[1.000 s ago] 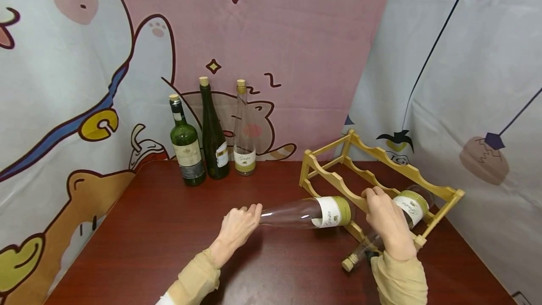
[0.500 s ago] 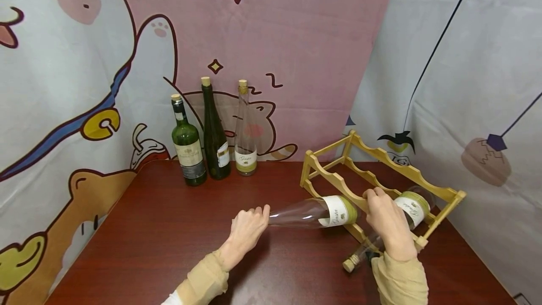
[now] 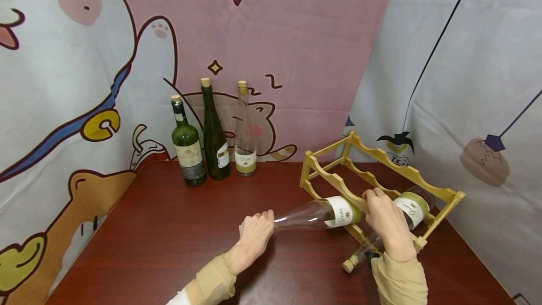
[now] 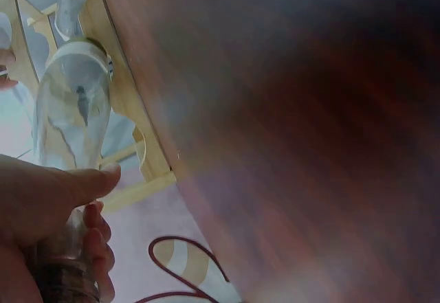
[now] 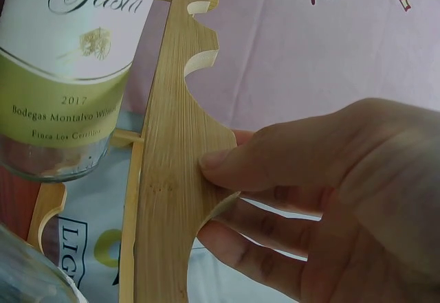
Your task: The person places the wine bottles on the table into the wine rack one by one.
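A clear glass wine bottle (image 3: 311, 215) with a white and yellow-green label lies nearly level, its base end at the front of the wooden wine rack (image 3: 330, 178). My left hand (image 3: 256, 235) grips its neck; in the left wrist view the thumb and fingers wrap round the glass. On the rack's upper front rail, my right hand (image 3: 389, 222) pinches the scalloped wood (image 5: 172, 152) between thumb and fingers. Under that hand, a second clear bottle (image 3: 411, 208) lies in the rack, its corked neck sticking out at the front.
Three corked bottles stand upright at the back left: a green bottle (image 3: 188, 154), a taller dark green bottle (image 3: 215, 140) and a clear bottle (image 3: 245, 140). A printed cloth (image 3: 305, 51) hangs behind the dark red table (image 3: 169, 229).
My left hand has moved to the right, pushing the bottle's base further toward the rack's front. The right hand keeps its hold on the rail, and the rack stays in place.
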Available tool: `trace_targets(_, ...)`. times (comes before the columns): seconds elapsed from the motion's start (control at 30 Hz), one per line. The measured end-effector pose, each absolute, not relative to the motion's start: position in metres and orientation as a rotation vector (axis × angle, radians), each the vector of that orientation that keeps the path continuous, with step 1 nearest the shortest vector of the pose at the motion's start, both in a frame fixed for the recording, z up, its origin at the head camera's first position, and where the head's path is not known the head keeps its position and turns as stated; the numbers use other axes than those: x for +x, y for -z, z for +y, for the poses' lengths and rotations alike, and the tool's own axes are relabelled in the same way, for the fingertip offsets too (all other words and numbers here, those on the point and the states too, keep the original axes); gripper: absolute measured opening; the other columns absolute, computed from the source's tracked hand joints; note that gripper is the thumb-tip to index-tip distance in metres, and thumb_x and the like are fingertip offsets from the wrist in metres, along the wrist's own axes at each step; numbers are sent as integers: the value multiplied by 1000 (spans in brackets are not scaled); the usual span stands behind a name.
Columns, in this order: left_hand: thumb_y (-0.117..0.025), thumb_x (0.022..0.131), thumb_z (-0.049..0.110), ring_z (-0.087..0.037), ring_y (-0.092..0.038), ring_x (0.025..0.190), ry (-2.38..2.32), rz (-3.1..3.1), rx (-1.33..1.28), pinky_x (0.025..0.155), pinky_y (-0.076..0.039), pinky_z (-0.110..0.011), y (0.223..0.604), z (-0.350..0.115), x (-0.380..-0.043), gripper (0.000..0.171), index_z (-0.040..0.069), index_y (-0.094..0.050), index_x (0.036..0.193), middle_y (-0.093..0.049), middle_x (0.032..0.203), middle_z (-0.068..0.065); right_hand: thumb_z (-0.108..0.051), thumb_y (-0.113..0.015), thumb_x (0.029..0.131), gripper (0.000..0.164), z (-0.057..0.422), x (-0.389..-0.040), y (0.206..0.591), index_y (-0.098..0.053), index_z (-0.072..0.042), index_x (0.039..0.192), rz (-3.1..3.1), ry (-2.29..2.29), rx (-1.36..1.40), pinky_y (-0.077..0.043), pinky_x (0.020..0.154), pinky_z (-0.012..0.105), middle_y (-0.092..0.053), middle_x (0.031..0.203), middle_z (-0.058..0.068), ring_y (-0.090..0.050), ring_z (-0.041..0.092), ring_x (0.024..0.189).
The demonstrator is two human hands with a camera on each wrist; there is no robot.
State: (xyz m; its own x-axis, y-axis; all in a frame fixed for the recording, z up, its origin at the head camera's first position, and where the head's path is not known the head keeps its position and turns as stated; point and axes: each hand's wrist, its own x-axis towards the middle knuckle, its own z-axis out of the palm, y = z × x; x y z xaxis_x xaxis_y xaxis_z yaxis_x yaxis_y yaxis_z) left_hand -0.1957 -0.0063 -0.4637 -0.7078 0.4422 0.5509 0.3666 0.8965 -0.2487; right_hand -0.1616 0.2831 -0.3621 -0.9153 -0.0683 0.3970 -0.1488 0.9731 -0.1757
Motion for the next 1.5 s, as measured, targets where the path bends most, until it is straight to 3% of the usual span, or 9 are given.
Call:
trace_targets(0.4,-68,74,9,-16,-52,49,-6,-2605,-592,28,-28,-29,465,15,-189,24,14,-44,74,-54,60,0,10,-57,74,22,285,-162,363,-62,7,96,-2715,-281,157,-47,61,51,-58,87,20,-60,40,72)
trace_targets(0.73,-71,68,8,-19,-56,57,108,-2663,-619,35,-37,-29,462,37,-180,26,12,-47,75,-58,65,-2,11,-58,73,24,286,-162,364,-61,8,96,-2714,-275,160,-47,59,50,-59,87,21,-60,39,71)
trace_targets(1.03,-71,65,6,-19,-53,54,229,-2648,-696,44,-41,-31,465,52,-181,27,14,-46,73,-57,62,-1,13,-62,70,25,285,-162,363,-60,8,95,-2717,-262,175,-46,56,47,-57,83,20,-59,35,67)
trace_targets(1.5,-74,75,18,-20,-58,58,359,-2752,-673,54,-45,-34,468,88,-188,25,10,-50,78,-62,64,-3,13,-63,69,22,285,-164,363,-58,8,90,-2704,-262,185,-46,55,46,-56,82,20,-58,35,66)
